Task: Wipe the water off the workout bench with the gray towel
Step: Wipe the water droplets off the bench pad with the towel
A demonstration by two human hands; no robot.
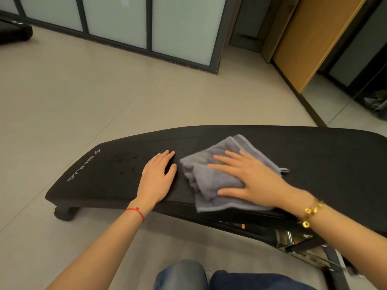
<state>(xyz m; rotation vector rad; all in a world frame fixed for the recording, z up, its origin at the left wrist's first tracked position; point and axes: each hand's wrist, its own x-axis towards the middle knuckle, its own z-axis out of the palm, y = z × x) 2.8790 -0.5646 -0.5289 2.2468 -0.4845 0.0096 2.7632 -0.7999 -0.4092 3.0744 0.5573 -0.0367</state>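
Observation:
A long black padded workout bench point(314, 155) runs across the view from left to right, with white lettering at its left end. Water drops point(127, 164) glisten on the pad left of centre. The gray towel point(207, 176) lies bunched on the bench's middle, its near edge hanging over the front side. My right hand point(249, 178) lies flat on top of the towel, fingers spread, pressing it to the pad. My left hand point(157, 178) rests palm down on the bare pad just left of the towel, holding nothing.
The bench's metal frame and hinge point(301, 241) show under its right part, and a black foot point(63, 213) stands under its left end. Beige tiled floor lies beyond. Frosted glass panels point(117, 19) and a wooden door point(310, 38) line the back. My knees point(188, 275) are at the bottom edge.

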